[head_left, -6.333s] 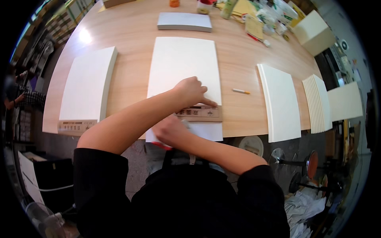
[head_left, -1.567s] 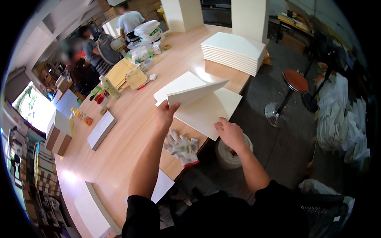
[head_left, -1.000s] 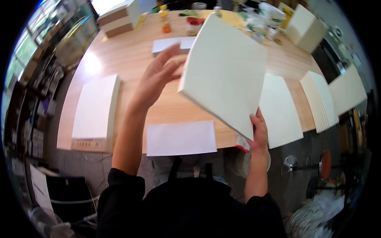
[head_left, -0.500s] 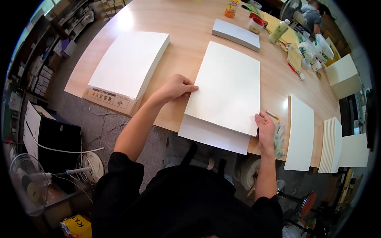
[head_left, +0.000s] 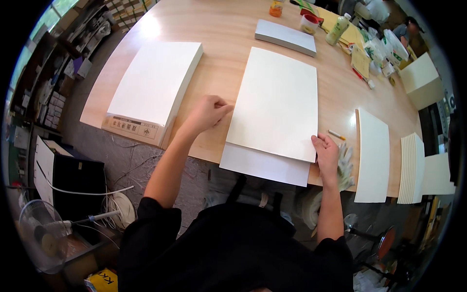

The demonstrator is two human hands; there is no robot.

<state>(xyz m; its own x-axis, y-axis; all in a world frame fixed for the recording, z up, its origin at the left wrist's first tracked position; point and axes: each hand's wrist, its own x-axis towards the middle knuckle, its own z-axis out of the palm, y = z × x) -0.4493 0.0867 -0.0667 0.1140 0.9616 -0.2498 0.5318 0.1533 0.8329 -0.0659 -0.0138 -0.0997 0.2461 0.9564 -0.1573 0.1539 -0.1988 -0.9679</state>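
A stack of cream-white paper sheets point(head_left: 276, 104) lies in front of me on the table, slightly askew over a whiter sheet point(head_left: 265, 163) that juts out past the table's near edge. My right hand point(head_left: 327, 152) pinches the stack's lower right edge, thumb uppermost, its other fingers partly hidden. At the left edge, my left hand point(head_left: 210, 114) hovers with curled fingers; the fingertips come close to the paper, and nothing shows in them. Left of that hand sits a thick ream of white paper point(head_left: 153, 80) with a brown wrapper point(head_left: 131, 129) at its near end.
A grey-white block of paper point(head_left: 284, 36) lies beyond the stack. To the right are a pencil-like stick point(head_left: 336, 135), a work glove point(head_left: 345, 168), a white board-like stack point(head_left: 373, 155) and a ridged stack point(head_left: 411, 168). A bottle point(head_left: 338, 29) and plastic bags point(head_left: 389, 51) crowd the far right.
My left hand has let go of the paper's left edge and drawn slightly left. My right hand stays at the right edge. The whole view has shifted a little.
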